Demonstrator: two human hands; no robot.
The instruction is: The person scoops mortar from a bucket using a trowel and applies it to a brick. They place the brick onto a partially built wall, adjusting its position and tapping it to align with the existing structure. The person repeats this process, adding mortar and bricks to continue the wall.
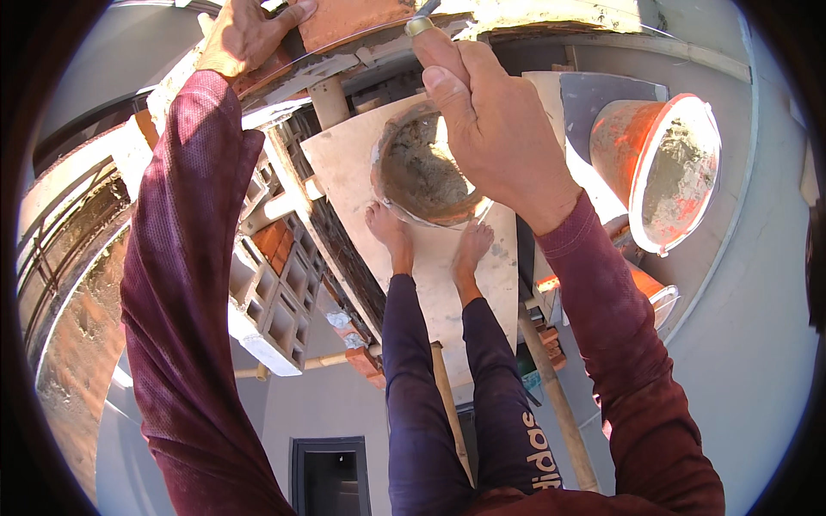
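Note:
My right hand [499, 120] is wrapped around the wooden handle of a trowel [420, 26]. Its metal collar and a bit of shank show; the blade is past the top edge. At the upper left, my left hand [241, 39] lies on the wall top with its thumb stretched out to the end of an orange brick [353, 21]. Some of its fingertips are cut off by the frame. A thin string [344, 45] crosses the wall face by the brick. Under my right hand, a bucket of wet grey mortar [422, 168] stands on a board in front of my bare feet.
I stand high up on a pale board [344, 163] laid over bamboo poles [559, 404]. To the right, an orange bucket [619, 146] with mortar-caked insides leans tilted. Hollow blocks [275, 301] and bricks lie lower at the left. A grey wall [757, 344] curves along the right.

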